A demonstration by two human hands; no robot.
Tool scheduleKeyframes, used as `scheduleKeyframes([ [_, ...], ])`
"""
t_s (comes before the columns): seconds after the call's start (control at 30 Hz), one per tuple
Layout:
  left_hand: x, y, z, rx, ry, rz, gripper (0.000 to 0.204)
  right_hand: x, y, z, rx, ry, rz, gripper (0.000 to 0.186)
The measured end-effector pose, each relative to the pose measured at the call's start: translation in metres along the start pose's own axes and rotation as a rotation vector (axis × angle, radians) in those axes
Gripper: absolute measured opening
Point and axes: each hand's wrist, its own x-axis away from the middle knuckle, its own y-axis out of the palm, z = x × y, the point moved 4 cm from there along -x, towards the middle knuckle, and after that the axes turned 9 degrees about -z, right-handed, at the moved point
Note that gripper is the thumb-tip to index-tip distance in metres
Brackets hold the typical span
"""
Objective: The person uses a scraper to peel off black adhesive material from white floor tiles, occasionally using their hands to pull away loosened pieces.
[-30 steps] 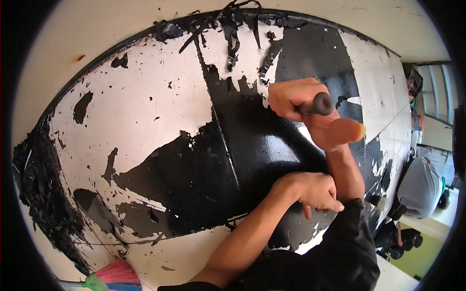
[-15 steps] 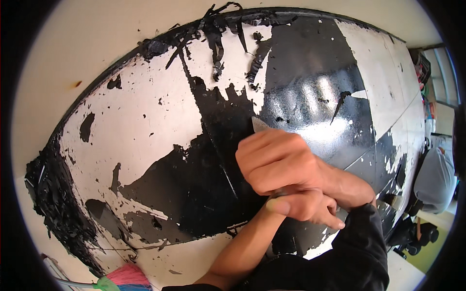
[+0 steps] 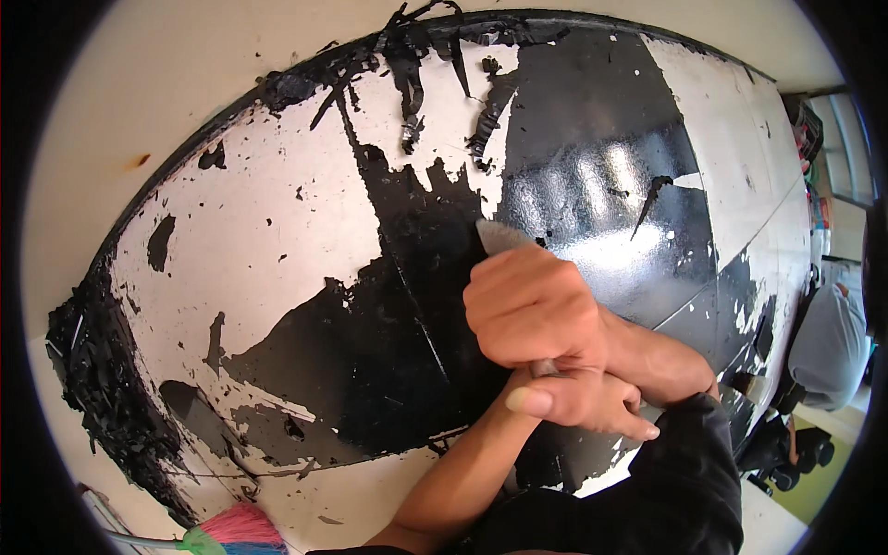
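Observation:
My right hand (image 3: 535, 305) is closed around a scraper (image 3: 501, 238). Its pale metal blade juts out beyond my knuckles and meets the edge of a black patch (image 3: 416, 277) on the white surface. Below my right fist, the butt of the handle shows against my left hand (image 3: 587, 398). That left hand is curled under the right wrist, its thumb pointing left and one finger stretched to the right. Most of the handle is hidden in my right fist. A glossy black sheet (image 3: 601, 120) covers the surface right of the blade.
Curled black strips (image 3: 490, 116) hang near the far edge. Black scraps (image 3: 111, 388) are heaped along the left rim. A broom with pink bristles (image 3: 242, 525) lies at lower left. At far right, a person in a grey top (image 3: 828, 338) is partly in view.
My right fist has shifted slightly right, so more of the blade and handle butt shows. My left hand stays almost in place. The black patches look about the same.

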Motion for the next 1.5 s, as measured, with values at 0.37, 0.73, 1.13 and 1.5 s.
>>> scheduleKeyframes([
  [0.37, 0.0, -0.012, 0.0, 0.03, 0.047, 0.018, 0.063, -0.008, -0.011, -0.009, -0.313, 0.104, 0.017, 0.046],
  [0.73, 0.012, -0.021, 0.021, -0.117, 0.061, 0.183, 0.056, 0.005, -0.015, 0.001, -0.108, 0.046, 0.036, 0.053],
  [1.13, 0.005, -0.017, 0.004, 0.151, -0.087, 0.141, 0.051, -0.001, -0.024, 0.012, 0.027, -0.001, -0.05, 0.043],
  [1.5, -0.004, -0.026, -0.002, 0.192, -0.067, 0.213, 0.051, 0.011, -0.051, 0.02, -0.045, 0.074, -0.056, 0.047],
])
